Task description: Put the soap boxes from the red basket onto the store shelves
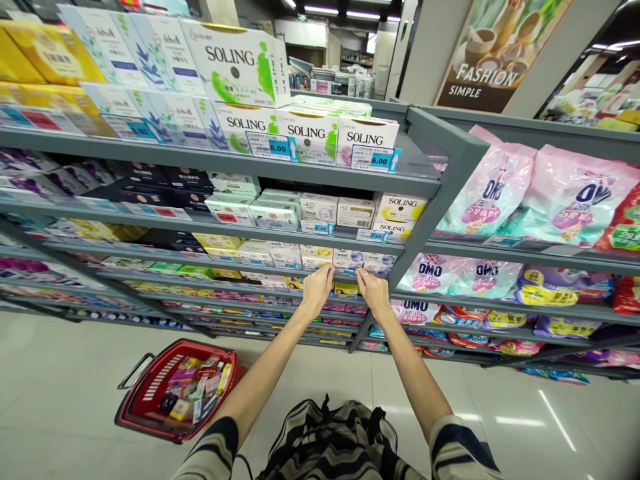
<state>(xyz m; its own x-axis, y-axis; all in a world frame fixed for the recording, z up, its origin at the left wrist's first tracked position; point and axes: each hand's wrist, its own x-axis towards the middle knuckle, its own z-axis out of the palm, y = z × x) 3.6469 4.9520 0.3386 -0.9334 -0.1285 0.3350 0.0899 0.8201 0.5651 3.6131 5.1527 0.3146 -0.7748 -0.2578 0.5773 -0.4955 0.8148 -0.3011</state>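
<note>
My left hand (319,289) reaches out to the middle shelves, its fingers curled closed. Close beside it, my right hand (373,292) is also closed, thumb and fingers pressed together. Both hands are at the front edge of a grey shelf (270,270). What the fingers hold, if anything, is hidden. Just behind them stand small white soap boxes (345,259), including a white box with yellow print (316,255). Yellow packs (346,289) show on the shelf below, between the two hands.
Higher up stand SOLING boxes (239,63) with price tags (375,159). OMO detergent bags (493,190) fill the right-hand rack. On the floor at left, a red shopping basket (131,393) holds several small boxes. A grey upright post (445,193) divides the racks.
</note>
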